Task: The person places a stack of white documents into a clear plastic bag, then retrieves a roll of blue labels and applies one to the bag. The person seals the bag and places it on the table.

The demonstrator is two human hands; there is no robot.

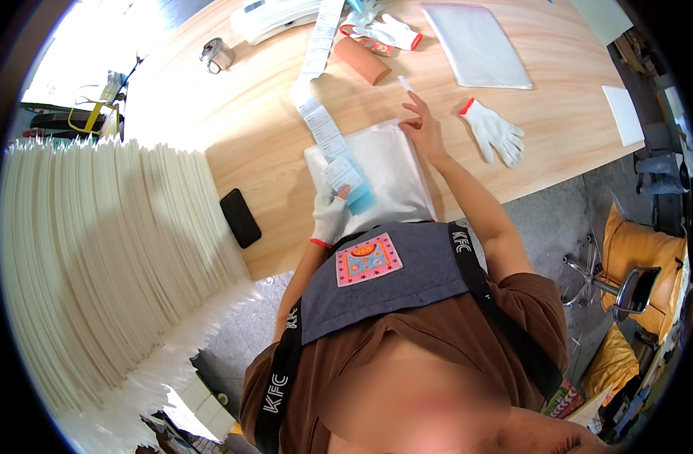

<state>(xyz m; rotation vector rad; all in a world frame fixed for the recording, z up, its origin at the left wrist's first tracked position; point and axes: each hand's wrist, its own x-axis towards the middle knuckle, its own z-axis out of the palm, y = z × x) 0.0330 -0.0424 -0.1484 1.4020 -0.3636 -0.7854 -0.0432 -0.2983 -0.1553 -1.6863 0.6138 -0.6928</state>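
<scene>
A flat stack of white plastic bags (392, 170) lies at the table's front edge before me. My left hand (333, 210), in a white glove with a red cuff, closes on the lower end of a long strip of printed labels (327, 136) with a blue backing, above the bags. My right hand (423, 129) is bare, its fingers apart. Some of its fingertips touch the bags' far right corner, while a raised finger reaches toward a small white slip (405, 83). Whether that slip sticks to the fingertip I cannot tell.
A tall white stack of sheets or bags (119, 257) stands at left, beside a black phone (240, 218). Farther back are a metal cup (216, 55), a white machine (274, 21), a brown roll (363, 60) and clear bags (479, 45). One white glove (494, 132) lies at right.
</scene>
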